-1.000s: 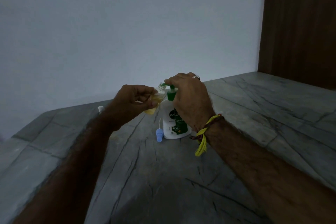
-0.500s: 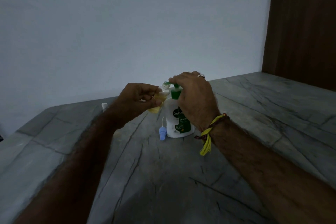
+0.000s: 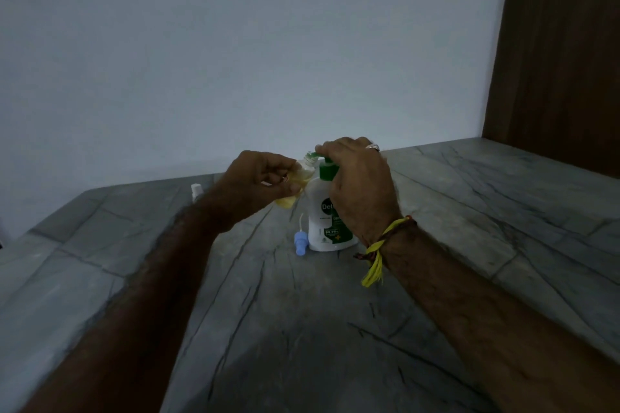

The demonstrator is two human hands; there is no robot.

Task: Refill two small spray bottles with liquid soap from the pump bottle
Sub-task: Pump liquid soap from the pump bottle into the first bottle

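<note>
On the grey bench [image 3: 134, 278], the left hand [image 3: 258, 183] pinches a small spray bottle [image 3: 295, 186] (tilted, yellow liquid inside), its mouth at the green spout; the right hand [image 3: 360, 184] presses down on the pump bottle [image 3: 322, 221], a blue sprayer cap [image 3: 301, 241] just beside its base.

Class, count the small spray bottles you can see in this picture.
1 for certain: a small clear plastic spray bottle with yellowish liquid, in the left hand. A white object behind the left forearm might be another.
</note>
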